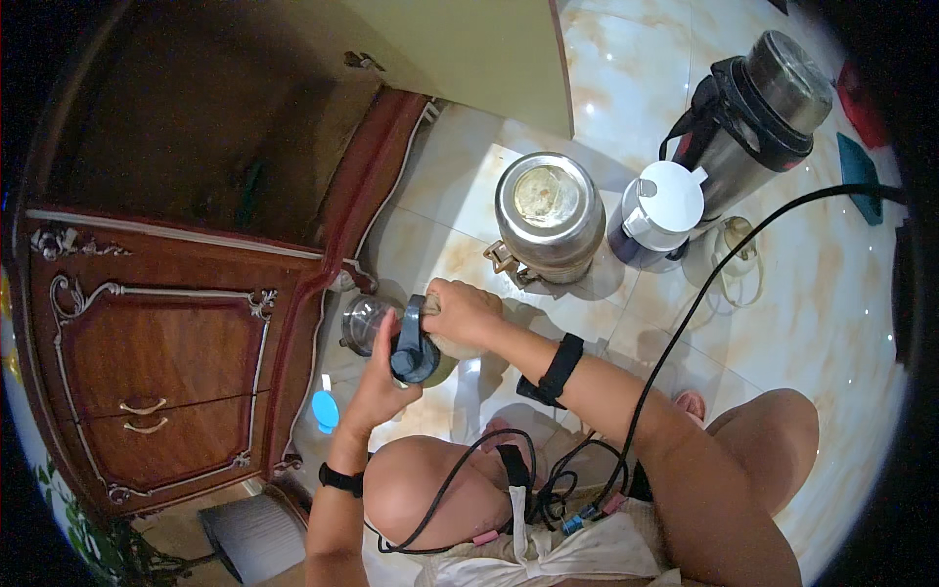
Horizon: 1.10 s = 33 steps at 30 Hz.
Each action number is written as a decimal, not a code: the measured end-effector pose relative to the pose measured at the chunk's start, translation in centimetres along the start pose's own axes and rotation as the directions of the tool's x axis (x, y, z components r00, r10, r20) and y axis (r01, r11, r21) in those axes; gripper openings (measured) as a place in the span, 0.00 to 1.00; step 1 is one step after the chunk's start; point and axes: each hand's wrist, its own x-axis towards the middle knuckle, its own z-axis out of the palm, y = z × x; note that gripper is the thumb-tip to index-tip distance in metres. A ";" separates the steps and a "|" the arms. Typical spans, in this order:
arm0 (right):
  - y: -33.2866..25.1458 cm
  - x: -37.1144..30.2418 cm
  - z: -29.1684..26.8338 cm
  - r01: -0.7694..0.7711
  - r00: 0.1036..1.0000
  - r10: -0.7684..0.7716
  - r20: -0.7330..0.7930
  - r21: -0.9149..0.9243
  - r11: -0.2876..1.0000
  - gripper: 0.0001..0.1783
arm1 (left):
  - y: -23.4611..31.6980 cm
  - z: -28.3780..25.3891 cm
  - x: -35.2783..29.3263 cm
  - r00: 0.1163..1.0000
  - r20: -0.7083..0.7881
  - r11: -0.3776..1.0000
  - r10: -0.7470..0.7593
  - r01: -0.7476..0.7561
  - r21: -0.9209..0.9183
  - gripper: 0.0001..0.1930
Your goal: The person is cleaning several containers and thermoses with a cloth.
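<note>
A bottle with a dark grey lid and carrying loop (415, 358) stands between my hands. My left hand (380, 383) is curved round the near left side of the bottle, thumb and fingers against the lid. My right hand (464, 313) is closed at the far end of the loop, with a pale beige, cloth-like piece showing under its fingers. Most of the bottle's body is hidden below the lid and my hands. Just beyond my left fingertips is a clear round container (364, 323).
A steel canister (548, 210), a white-lidded jug (663, 207) and a large steel flask (748, 122) stand on the tiled floor. A wooden cabinet (166, 342) with an open door (479, 54) is at left. A blue lid (326, 411) lies nearby. A black cable (675, 377) crosses my right arm.
</note>
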 end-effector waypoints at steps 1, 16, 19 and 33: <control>0.0 0.2 -0.6 -0.038 0.992 0.036 0.119 0.015 0.999 0.21 | 0.4 0.3 0.0 1.000 0.003 1.000 -0.012 0.012 0.007 0.49; 2.1 -1.1 1.6 0.053 0.978 0.037 -0.204 0.420 0.906 0.16 | -1.9 0.1 -0.1 0.990 -0.141 0.999 -0.029 0.031 0.017 0.52; -1.3 -1.6 -0.1 0.116 0.989 -0.098 -0.114 0.167 0.979 0.18 | -1.7 0.4 0.0 0.988 -0.153 0.997 -0.011 0.023 0.080 0.51; -0.3 2.0 0.9 0.195 0.977 -0.194 0.094 -0.002 0.981 0.16 | -0.8 0.3 0.0 0.998 -0.040 0.968 0.042 -0.031 0.249 0.49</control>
